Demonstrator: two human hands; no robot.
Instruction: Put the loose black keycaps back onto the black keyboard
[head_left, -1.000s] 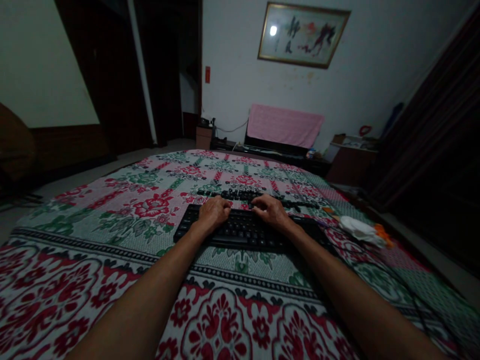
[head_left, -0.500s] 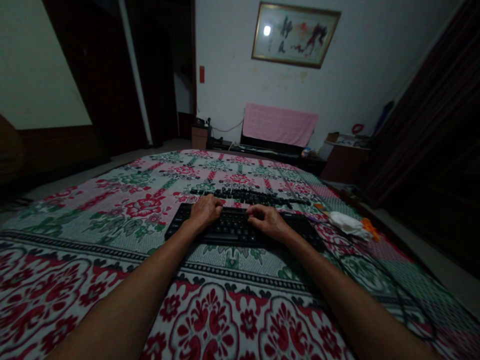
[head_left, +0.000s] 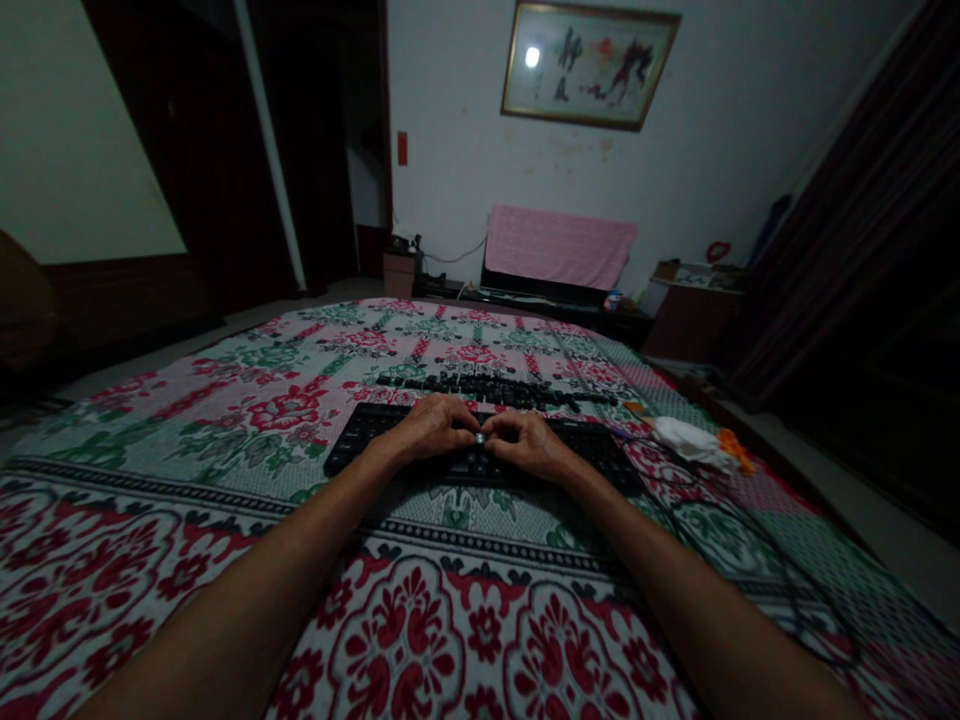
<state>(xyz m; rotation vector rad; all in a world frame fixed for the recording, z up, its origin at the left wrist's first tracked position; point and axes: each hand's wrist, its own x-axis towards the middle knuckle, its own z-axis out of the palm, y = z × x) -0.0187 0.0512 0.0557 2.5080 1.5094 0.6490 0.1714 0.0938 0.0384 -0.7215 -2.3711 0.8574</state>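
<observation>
A black keyboard (head_left: 360, 432) lies on the patterned bedspread, with bare key sockets showing in places. Over its middle, my left hand (head_left: 435, 425) and my right hand (head_left: 529, 442) meet, thumbs and fingertips pinched together. Between the fingertips of both is a small keycap (head_left: 480, 438) with a pale glint on it. My hands cover part of the keyboard. Behind it, several loose black keycaps (head_left: 510, 388) lie scattered in a long row.
To the right of the keyboard are a white cloth or bag (head_left: 694, 442), an orange item (head_left: 736, 450) and a dark cable (head_left: 795, 590) looping over the bedspread (head_left: 420, 640). A pink towel (head_left: 559, 245) drapes over something at the far wall.
My left hand has moved right and my right hand slightly left, so their fingertips now meet. The small keycap now shows between them.
</observation>
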